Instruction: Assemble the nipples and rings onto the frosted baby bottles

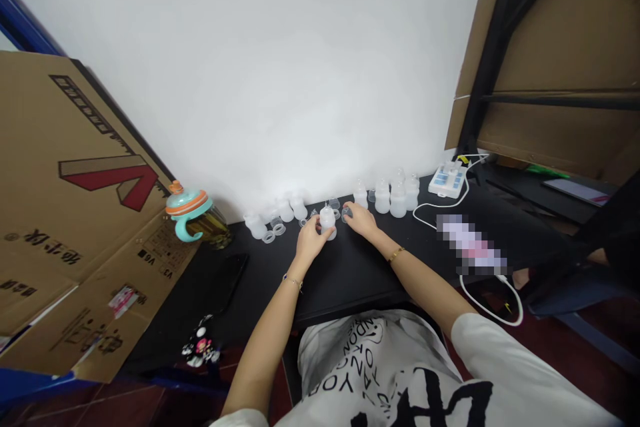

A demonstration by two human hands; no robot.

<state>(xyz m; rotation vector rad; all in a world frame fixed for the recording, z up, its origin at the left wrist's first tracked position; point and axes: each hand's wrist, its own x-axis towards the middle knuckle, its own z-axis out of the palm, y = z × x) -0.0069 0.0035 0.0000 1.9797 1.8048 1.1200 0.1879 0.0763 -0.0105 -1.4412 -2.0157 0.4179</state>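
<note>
Head view shows the left hand [311,238] pinching a bottle [327,219] between thumb and fingers, upright over the table [345,277]; whether its base touches the table cannot be told. Just right of the bottle, the right hand [364,220] has its fingertips closed on a clear cap [347,215], apart from the bottle. Farther right of the bottle stands a group of full bottles [397,202], and beyond these lie a power strip [447,180] and a white cable [425,206]. Left of the bottle are more small bottles [286,210], with clear rings [269,238] near them. Well to the left of the bottle stand a jug [187,206] with an orange-and-teal lid and a cardboard box [30,167]; nearer the person on that side lie a phone [231,280] and a figurine [201,349].
</note>
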